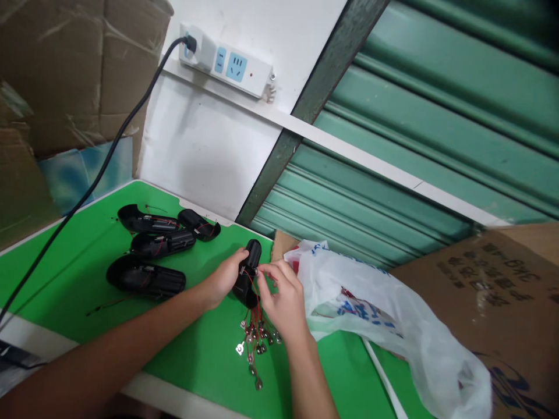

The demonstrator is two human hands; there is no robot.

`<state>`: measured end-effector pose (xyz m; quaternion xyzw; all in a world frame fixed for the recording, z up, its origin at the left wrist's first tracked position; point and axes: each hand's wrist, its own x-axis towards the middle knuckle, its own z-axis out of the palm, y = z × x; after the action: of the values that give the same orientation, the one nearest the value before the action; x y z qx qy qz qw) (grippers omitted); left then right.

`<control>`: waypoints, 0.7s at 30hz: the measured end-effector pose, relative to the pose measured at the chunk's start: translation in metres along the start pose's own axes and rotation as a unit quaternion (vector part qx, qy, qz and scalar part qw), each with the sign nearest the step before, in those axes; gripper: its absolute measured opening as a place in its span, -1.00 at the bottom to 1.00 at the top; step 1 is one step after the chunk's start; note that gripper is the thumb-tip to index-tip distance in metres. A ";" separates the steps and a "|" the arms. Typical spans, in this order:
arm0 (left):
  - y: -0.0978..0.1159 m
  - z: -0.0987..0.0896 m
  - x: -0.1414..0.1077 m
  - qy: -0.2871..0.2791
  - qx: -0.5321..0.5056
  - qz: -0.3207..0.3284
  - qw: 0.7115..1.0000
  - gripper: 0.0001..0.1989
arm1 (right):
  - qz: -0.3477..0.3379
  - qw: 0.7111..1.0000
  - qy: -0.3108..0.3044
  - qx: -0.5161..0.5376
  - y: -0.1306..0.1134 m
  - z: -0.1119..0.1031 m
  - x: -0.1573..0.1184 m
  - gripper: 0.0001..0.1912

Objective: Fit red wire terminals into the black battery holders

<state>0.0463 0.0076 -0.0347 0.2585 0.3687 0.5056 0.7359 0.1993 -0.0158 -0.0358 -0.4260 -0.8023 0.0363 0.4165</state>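
My left hand [225, 278] grips a black plastic housing [251, 256] by its left side, holding it over the green tabletop. At the housing's right side my right hand [282, 288] is closed in a pinch, thumb and forefinger together on a small metal contact piece [256, 272] with a red wire. Just below the housing lies a bunch of metal contacts [257, 340] with red wires. Similar black housings [148, 279] with thin wires lie to the left of my left hand.
A white plastic bag [393, 302] lies right of my right hand, beside a cardboard box [489, 302]. A black cable [117, 137] hangs from the power strip [231, 64] across the left side. Green shutters [414, 105] stand behind the table [192, 361].
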 end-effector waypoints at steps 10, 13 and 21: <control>0.000 0.000 0.000 0.002 0.012 -0.009 1.000 -0.80 | 0.003 1.000 0.004 0.010 0.001 0.000 0.001 -0.87; 0.000 0.001 -0.001 -0.002 0.014 -0.004 1.000 -0.80 | 0.001 1.000 0.002 0.006 0.002 0.001 0.001 -0.88; -0.004 -0.006 0.001 0.010 0.008 0.023 1.000 -0.73 | 0.009 1.000 0.012 0.022 0.001 0.011 -0.001 -0.87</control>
<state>0.0438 0.0074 -0.0415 0.2677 0.3736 0.5221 0.7185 0.1925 -0.0127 -0.0436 -0.4244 -0.7924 0.0526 0.4349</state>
